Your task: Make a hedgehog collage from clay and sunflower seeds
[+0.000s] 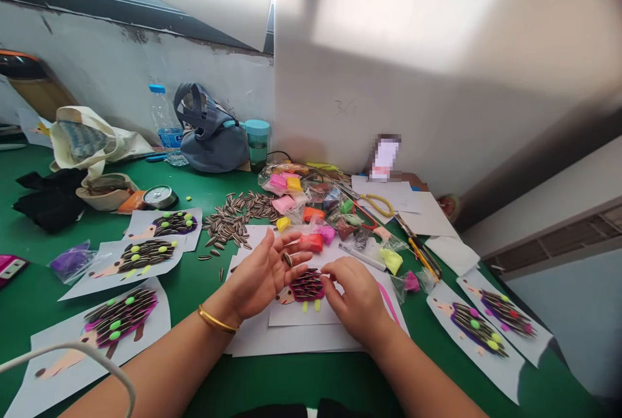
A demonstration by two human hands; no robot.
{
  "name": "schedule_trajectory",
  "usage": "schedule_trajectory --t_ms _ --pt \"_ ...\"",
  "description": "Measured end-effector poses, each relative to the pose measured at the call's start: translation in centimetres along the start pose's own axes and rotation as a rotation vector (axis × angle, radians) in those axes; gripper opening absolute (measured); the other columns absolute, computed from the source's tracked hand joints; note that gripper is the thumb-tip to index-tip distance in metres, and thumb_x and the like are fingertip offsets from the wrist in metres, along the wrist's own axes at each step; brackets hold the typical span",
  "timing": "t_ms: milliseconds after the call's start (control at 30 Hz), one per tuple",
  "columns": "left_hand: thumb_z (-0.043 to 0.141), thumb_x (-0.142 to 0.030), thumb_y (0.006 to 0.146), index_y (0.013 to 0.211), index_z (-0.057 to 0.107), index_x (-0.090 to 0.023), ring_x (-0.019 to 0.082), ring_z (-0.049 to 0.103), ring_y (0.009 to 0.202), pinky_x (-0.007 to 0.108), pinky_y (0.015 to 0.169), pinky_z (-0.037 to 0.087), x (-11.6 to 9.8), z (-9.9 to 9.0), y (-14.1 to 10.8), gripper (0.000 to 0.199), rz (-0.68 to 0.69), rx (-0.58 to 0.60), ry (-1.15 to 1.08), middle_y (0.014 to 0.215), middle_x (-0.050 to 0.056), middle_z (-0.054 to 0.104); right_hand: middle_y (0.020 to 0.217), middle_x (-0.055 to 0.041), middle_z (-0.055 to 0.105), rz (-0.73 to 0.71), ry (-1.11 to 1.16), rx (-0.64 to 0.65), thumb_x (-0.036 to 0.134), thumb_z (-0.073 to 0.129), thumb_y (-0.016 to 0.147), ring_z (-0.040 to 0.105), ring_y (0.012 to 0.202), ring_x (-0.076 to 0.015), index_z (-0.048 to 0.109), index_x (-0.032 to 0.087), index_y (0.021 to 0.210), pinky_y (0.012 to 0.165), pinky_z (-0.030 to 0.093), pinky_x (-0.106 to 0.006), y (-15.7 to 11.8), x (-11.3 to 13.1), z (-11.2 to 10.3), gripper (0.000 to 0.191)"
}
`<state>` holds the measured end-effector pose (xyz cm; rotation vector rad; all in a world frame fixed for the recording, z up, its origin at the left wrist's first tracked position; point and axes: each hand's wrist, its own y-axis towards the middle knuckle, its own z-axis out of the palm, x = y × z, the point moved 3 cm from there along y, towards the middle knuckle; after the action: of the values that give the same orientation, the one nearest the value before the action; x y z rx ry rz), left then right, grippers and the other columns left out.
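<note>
Seeds (238,220) lie heaped left of centre; below, the left hand (265,272) is loosely spread, palm up, bearing seeds. The hedgehog (307,285) lies mid-frame, the curled right hand (357,295) at its right edge; whether it holds anything, I cannot tell.

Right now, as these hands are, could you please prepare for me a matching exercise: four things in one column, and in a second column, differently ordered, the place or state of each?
Things:
1. Bare left hand
2. Bare right hand
3. Loose dark striped seeds
4. Clear plastic bottle with blue cap

Places and states:
A. Spread over the green tabletop
B. Open, palm up, with one dark oval seed
C. Standing beside the blue-grey fabric bag
D. Curled, close to the magenta-edged hedgehog figure

Right pairs: 1-B; 2-D; 3-A; 4-C
</note>
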<state>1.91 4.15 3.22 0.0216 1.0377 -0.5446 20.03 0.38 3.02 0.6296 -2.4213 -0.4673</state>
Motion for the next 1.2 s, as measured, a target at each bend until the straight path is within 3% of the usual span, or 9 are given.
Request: schedule_trajectory --t_ms 67,167,333,500,600,667,767,967,1200 --pt "0.018 -0.073 0.091 0.130 0.051 -0.020 0.022 0.057 0.121 0.036 0.098 0.050 0.1 1.0 -0.5 0.074 -0.037 0.080 -0.087 0.134 0.014 0.056 0.089 -0.0062 0.065 -0.043 0.034 -0.023 0.021 0.052 0.094 0.057 0.084 -0.0207 0.062 0.021 0.103 0.076 0.043 -0.035 -0.1 0.5 0.2 0.014" --pt "0.018 -0.075 0.089 0.134 0.050 -0.023 0.023 0.055 0.123 0.038 0.099 0.049 0.9 2.0 -1.2 0.076 -0.077 0.168 -0.069 0.134 0.013 0.056 0.100 -0.0077 0.067 -0.114 0.057 -0.043 0.023 0.057 0.093 0.059 0.092 -0.0219 0.060 0.022 0.117 0.080 0.044 -0.037 -0.1 1.3 0.6 0.025" --pt "0.023 -0.076 0.088 0.134 0.052 -0.026 0.023 0.054 0.123 0.041 0.103 0.044 2.1 2.5 -1.9 0.073 -0.090 0.242 -0.018 0.131 0.012 0.058 0.095 -0.0075 0.068 -0.156 0.076 -0.065 0.022 0.058 0.093 0.060 0.091 -0.0218 0.066 0.022 0.108 0.079 0.047 -0.038 -0.2 1.8 0.7 0.018" --pt "0.063 -0.049 0.086 0.125 0.058 -0.026 0.021 0.059 0.112 0.036 0.096 0.047 2.6 2.0 -1.5 0.045 -0.003 0.172 0.067 0.131 0.010 0.058 0.096 -0.0072 0.069 -0.108 0.174 -0.100 0.016 0.053 0.093 0.062 0.091 -0.0210 0.066 0.024 0.108 0.079 0.050 -0.038 -0.2 1.1 0.1 0.021" --pt "0.074 -0.039 0.078 0.105 0.064 -0.019 0.017 0.064 0.088 0.031 0.079 0.053 2.8 1.5 -0.8 0.035 0.091 0.065 0.280 0.107 0.007 0.066 0.094 -0.0063 0.070 -0.076 0.224 -0.104 0.014 0.052 0.093 0.062 0.088 -0.0197 0.064 0.023 0.109 0.078 0.051 -0.036 -0.2 0.8 0.0 0.022" --pt "0.073 -0.041 0.077 0.093 0.065 -0.017 0.015 0.062 0.074 0.029 0.069 0.053 2.8 1.2 -0.5 0.030 0.142 0.013 0.400 0.089 0.004 0.066 0.090 -0.0051 0.069 -0.036 0.250 -0.074 0.015 0.051 0.093 0.062 0.084 -0.0185 0.064 0.023 0.104 0.076 0.050 -0.034 -0.3 0.7 0.1 0.018" --pt "0.068 -0.043 0.080 0.084 0.065 -0.016 0.014 0.061 0.068 0.027 0.062 0.052 2.7 0.8 -0.4 0.027 0.203 -0.029 0.563 0.080 0.003 0.065 0.089 -0.0038 0.069 0.020 0.283 -0.042 0.017 0.053 0.092 0.062 0.082 -0.0170 0.064 0.023 0.100 0.075 0.050 -0.032 -0.3 0.6 0.4 0.015" --pt "0.057 -0.039 0.089 0.079 0.062 -0.017 0.014 0.059 0.069 0.025 0.062 0.048 2.2 1.0 -0.8 0.025 0.277 -0.010 0.800 0.076 0.002 0.064 0.089 -0.0029 0.069 0.021 0.354 -0.043 0.017 0.056 0.090 0.062 0.084 -0.0169 0.065 0.024 0.100 0.077 0.050 -0.031 -0.3 0.5 0.2 0.015" --pt "0.051 -0.034 0.093 0.082 0.065 -0.018 0.016 0.058 0.077 0.027 0.071 0.046 1.4 1.9 -1.5 0.023 0.377 0.077 0.956 0.082 0.004 0.065 0.087 -0.0035 0.069 0.169 0.529 -0.047 0.027 0.061 0.090 0.063 0.080 -0.0170 0.070 0.023 0.095 0.070 0.052 -0.030 -0.3 -0.3 0.0 0.010"
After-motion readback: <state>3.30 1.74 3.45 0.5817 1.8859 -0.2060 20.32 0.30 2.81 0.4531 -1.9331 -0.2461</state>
